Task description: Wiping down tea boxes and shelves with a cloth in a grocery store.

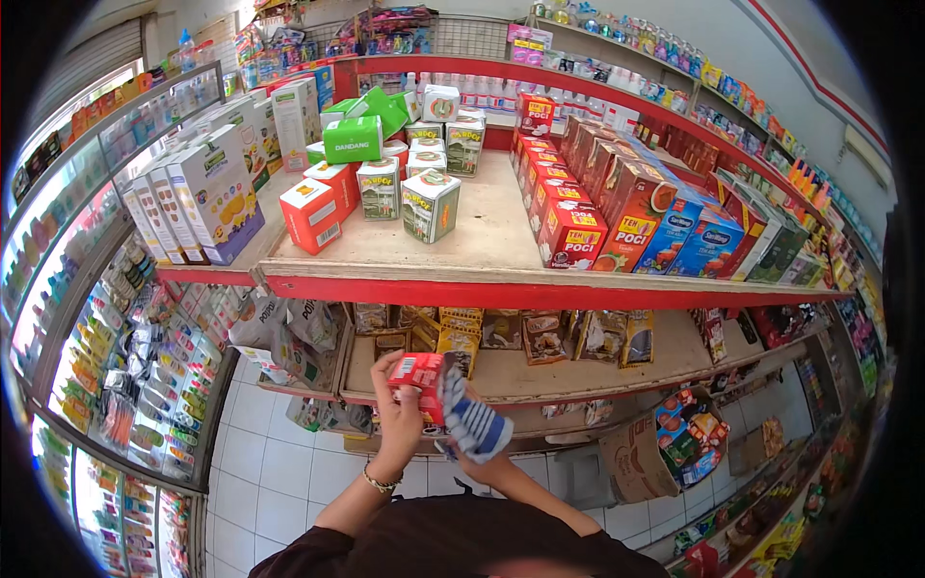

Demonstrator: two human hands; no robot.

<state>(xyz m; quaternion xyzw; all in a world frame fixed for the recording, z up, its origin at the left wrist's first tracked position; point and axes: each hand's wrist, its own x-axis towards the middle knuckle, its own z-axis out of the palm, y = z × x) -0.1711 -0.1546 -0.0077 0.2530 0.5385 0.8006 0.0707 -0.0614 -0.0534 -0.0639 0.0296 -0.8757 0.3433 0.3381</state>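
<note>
Low in front of the shelving, my left hand (402, 415) grips a small red carton (419, 371), its thumb on the near face. A barcode shows on the carton's upper side. My right hand (485, 468) holds a folded blue, grey and white striped cloth (473, 423) against the carton's right side. The cloth hides most of the right fingers. Beyond the hands, the wooden top shelf (491, 217) carries red tea boxes (571, 231) in a row on the right. Green boxes (353, 141), orange-red boxes (311, 217) and white-and-green boxes (431, 206) are grouped on the left.
The red shelf edge (462, 292) juts above the hands. Coffee packets (544, 336) line the lower shelf. An opened cardboard box (636, 462) full of packages stands on the tiled floor at right, beside a grey plastic stool (582, 477). A glass display case (123, 361) flanks the left.
</note>
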